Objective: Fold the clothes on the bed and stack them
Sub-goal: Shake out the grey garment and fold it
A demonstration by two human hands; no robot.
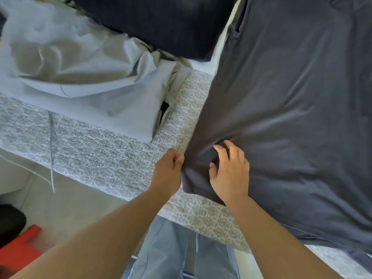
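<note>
A large dark grey garment point(291, 109) lies spread flat over the right half of the patterned bed point(104, 150). My left hand point(168, 174) pinches the garment's near left edge at the corner. My right hand point(229, 172) rests just to the right on the same corner, fingers spread and slightly bent, touching the fabric. A crumpled light blue garment point(80, 77) lies on the left of the bed. A dark navy garment point(161, 23) lies at the far middle.
The bed's near edge runs diagonally from left to lower right. Below it lies pale floor point(66, 200), with a red object point(20, 246) and a black object point(10, 220) at the lower left. My light blue trouser legs point(177, 252) stand against the bed.
</note>
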